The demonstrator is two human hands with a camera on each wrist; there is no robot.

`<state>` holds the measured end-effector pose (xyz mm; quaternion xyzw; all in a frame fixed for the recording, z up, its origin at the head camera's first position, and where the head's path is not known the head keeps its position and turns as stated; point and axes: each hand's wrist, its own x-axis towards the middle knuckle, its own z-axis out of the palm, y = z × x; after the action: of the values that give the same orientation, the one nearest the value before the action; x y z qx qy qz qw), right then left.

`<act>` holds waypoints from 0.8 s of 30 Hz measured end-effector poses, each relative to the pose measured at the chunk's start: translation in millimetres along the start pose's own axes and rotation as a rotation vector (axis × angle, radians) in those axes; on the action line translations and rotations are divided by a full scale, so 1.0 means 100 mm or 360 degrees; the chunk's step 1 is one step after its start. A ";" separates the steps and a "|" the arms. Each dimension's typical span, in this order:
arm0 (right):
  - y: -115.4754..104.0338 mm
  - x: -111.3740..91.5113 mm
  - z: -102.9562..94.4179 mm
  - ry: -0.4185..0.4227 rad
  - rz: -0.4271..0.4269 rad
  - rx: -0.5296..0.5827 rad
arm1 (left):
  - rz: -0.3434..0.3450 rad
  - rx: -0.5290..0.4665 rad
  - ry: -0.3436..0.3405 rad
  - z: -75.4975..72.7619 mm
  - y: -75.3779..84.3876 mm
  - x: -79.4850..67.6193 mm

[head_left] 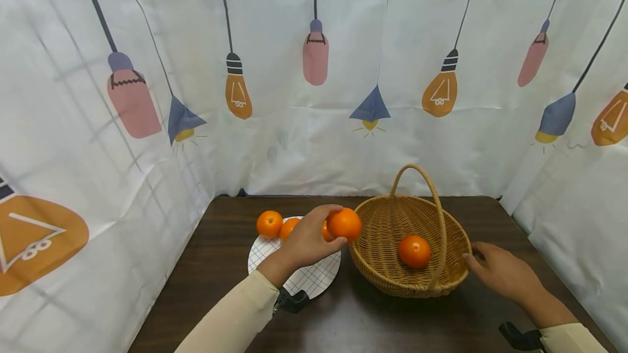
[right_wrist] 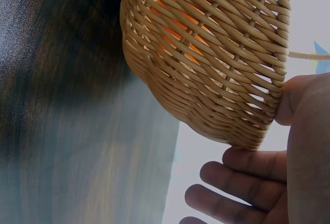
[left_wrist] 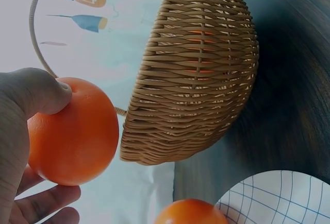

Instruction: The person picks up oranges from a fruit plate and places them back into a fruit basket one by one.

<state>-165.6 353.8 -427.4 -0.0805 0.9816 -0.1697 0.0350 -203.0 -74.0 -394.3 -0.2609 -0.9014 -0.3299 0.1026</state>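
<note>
My left hand [head_left: 309, 238] grips an orange [head_left: 345, 225] between thumb and fingers, raised beside the left rim of a wicker basket [head_left: 375, 227]. In the left wrist view the thumb presses on top of this orange, with the fingers under it. Another orange [head_left: 414, 251] lies inside the basket. At the basket's right side, my right hand [head_left: 507, 274] pinches the rim with thumb and index finger, while its other fingers extend below in the right wrist view. A round checked plate [head_left: 316, 279] holds more oranges [head_left: 270, 224], partly hidden behind the left hand.
A dark wooden table [head_left: 196, 287] carries the plate on the left and the basket on the right. The basket's tall arched handle [head_left: 436, 200] rises over its opening. White cloth [head_left: 275, 162] printed with lamps hangs behind and along both sides.
</note>
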 end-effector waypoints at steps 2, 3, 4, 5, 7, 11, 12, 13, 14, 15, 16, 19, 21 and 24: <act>0.00 0.00 0.00 0.0010 -0.0011 0.0002 | 0.0005 -0.0007 0.0000 0.01 0.01 0.01; 0.01 0.00 0.00 0.0011 -0.0014 0.0005 | 0.0006 -0.0004 0.0001 0.01 0.01 0.02; 0.01 0.00 0.00 0.0012 -0.0017 0.0009 | 0.0008 -0.0004 0.0000 0.02 0.02 0.03; 0.01 0.00 0.01 0.0014 -0.0020 0.0013 | 0.0012 -0.0004 0.0000 0.03 0.02 0.04; 0.01 0.01 0.01 0.0011 -0.0020 0.0021 | 0.0023 -0.0006 0.0000 0.04 0.03 0.05; 0.02 0.01 0.01 -0.0008 -0.0008 0.0029 | 0.0049 -0.0007 0.0002 0.06 0.04 0.09; 0.02 0.01 0.01 -0.0012 -0.0004 0.0028 | 0.0049 -0.0007 -0.0001 0.07 0.05 0.09; 0.03 0.01 0.01 -0.0016 -0.0002 0.0027 | 0.0049 -0.0005 -0.0006 0.08 0.06 0.10; 0.03 0.01 0.01 -0.0016 -0.0002 0.0026 | 0.0051 -0.0006 -0.0009 0.08 0.06 0.10; 0.03 0.01 0.01 -0.0018 -0.0003 0.0024 | 0.0051 0.0000 -0.0012 0.09 0.07 0.11; 0.03 0.01 0.01 -0.0018 -0.0004 0.0022 | 0.0049 0.0005 -0.0014 0.09 0.07 0.11; 0.03 0.01 0.01 -0.0020 -0.0009 0.0023 | 0.0049 0.0023 -0.0016 0.10 0.09 0.13; 0.03 0.02 0.01 -0.0025 -0.0008 0.0024 | 0.0048 0.0033 -0.0020 0.11 0.10 0.13; 0.04 0.02 0.01 -0.0024 -0.0007 0.0026 | 0.0042 0.0024 -0.0040 0.12 0.11 0.14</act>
<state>-167.8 356.7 -430.2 -0.0836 0.9797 -0.1772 0.0427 -209.2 -53.3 -392.0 -0.2761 -0.9016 -0.3185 0.0975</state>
